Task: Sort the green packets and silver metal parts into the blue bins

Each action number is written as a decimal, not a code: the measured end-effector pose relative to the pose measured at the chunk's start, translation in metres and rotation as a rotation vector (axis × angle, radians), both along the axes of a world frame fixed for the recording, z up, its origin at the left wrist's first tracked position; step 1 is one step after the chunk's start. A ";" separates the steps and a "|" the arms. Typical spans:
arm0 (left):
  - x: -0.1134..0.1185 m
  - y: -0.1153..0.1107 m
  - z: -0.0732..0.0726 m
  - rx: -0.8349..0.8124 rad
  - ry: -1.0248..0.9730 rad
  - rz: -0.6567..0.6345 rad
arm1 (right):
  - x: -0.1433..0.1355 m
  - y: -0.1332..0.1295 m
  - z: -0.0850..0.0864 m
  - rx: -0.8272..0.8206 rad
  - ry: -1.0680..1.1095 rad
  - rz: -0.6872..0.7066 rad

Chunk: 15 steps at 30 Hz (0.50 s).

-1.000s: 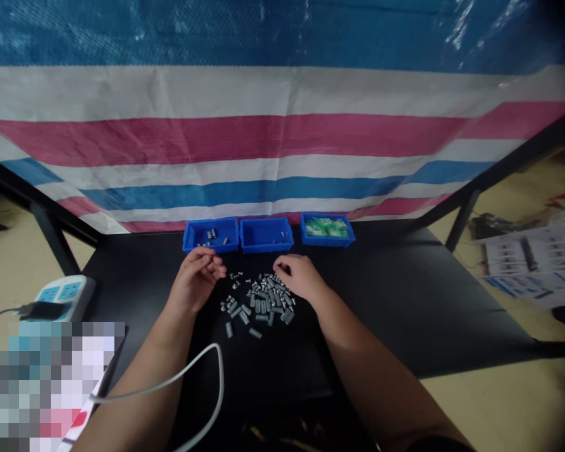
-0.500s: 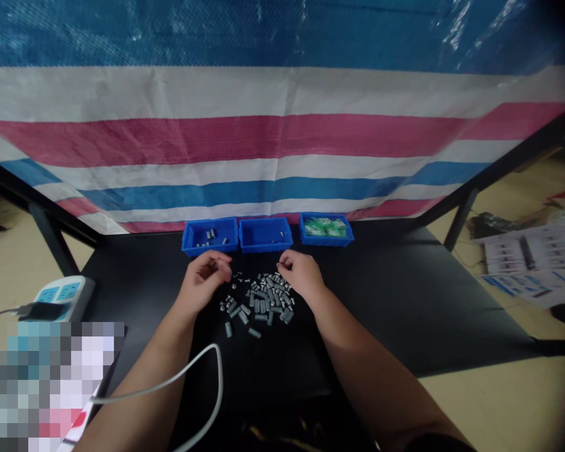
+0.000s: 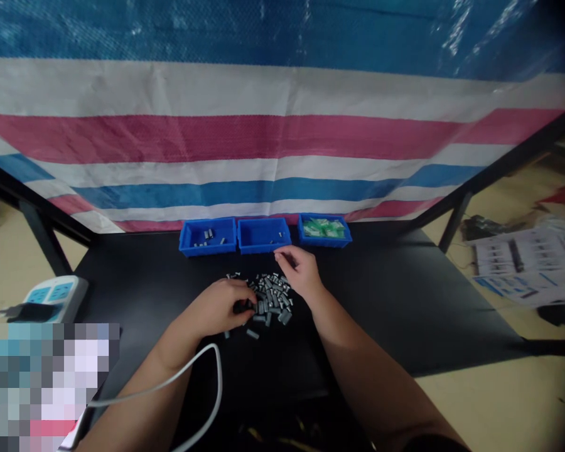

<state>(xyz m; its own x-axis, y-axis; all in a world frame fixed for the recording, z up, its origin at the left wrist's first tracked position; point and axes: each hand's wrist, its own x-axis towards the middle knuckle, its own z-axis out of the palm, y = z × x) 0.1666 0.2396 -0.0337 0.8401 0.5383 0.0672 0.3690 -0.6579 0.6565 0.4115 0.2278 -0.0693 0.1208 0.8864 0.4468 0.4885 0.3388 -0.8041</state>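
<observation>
A loose pile of small grey metal spacers point(image 3: 275, 310) and shiny screws lies on the black table. My left hand point(image 3: 226, 304) reaches into the pile's left side, its fingers curved and a gap showing between thumb and fingertips. The fingertips are right at the spacers; I see nothing held in them. Just in front of the middle blue bin point(image 3: 260, 235), my right hand point(image 3: 300, 270) has thumb and forefinger pinched together near its front right corner. Whatever is in that pinch is too small to make out. A few small screws lie in this bin.
The left blue bin point(image 3: 202, 251) holds several spacers; the right blue bin point(image 3: 327, 241) has green-and-white packets. A power strip point(image 3: 78, 292) stands at the table's left edge. A white cable point(image 3: 219, 370) loops over my left forearm. Striped sheeting point(image 3: 273, 141) hangs behind.
My left hand has moved right and toward me, from beside the pile onto its left side. My right hand has shifted slightly up and left, closer to the middle bin.
</observation>
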 end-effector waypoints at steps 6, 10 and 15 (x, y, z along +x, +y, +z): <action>-0.001 -0.005 0.007 -0.047 -0.019 -0.026 | -0.001 -0.005 0.009 0.116 0.023 0.022; 0.003 -0.010 0.007 -0.043 0.042 -0.043 | -0.003 -0.007 0.014 0.205 -0.024 0.021; 0.013 -0.018 0.004 0.006 0.113 -0.127 | -0.007 -0.003 0.011 0.173 -0.166 -0.017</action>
